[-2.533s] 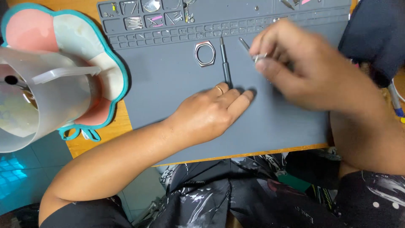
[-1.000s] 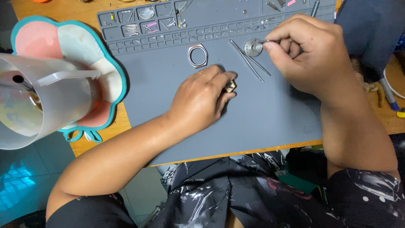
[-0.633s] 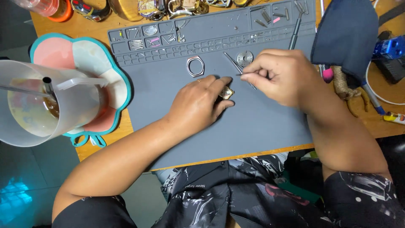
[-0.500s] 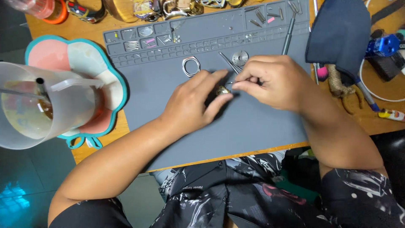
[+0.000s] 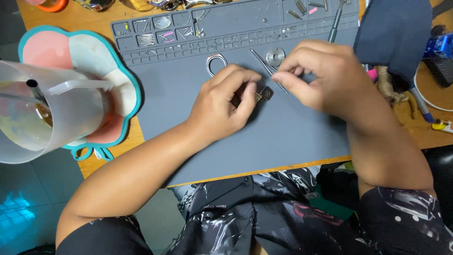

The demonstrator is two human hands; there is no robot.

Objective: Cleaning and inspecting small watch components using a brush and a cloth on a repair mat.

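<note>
My left hand [image 5: 226, 104] rests on a grey work mat [image 5: 288, 132] and pinches a small dark square part [image 5: 267, 93] between thumb and forefinger. My right hand [image 5: 321, 78] is just to its right, fingers closed on thin metal tweezers [image 5: 265, 63] whose tips point up and left. A round metal gear-like disc [image 5: 275, 56] lies on the mat above the tweezers. A rounded metal frame ring [image 5: 216, 63] lies above my left hand.
The mat's back rows [image 5: 188, 40] hold small parts in compartments. A translucent plastic cup [image 5: 52, 111] with a straw stands on a pink and teal flower-shaped coaster [image 5: 94, 52] at the left. A dark cloth [image 5: 396, 33] and cables lie at the right.
My hands have come together over the small dark part. The right hand moved down from the disc, which now lies alone on the mat. The camera has also shifted.
</note>
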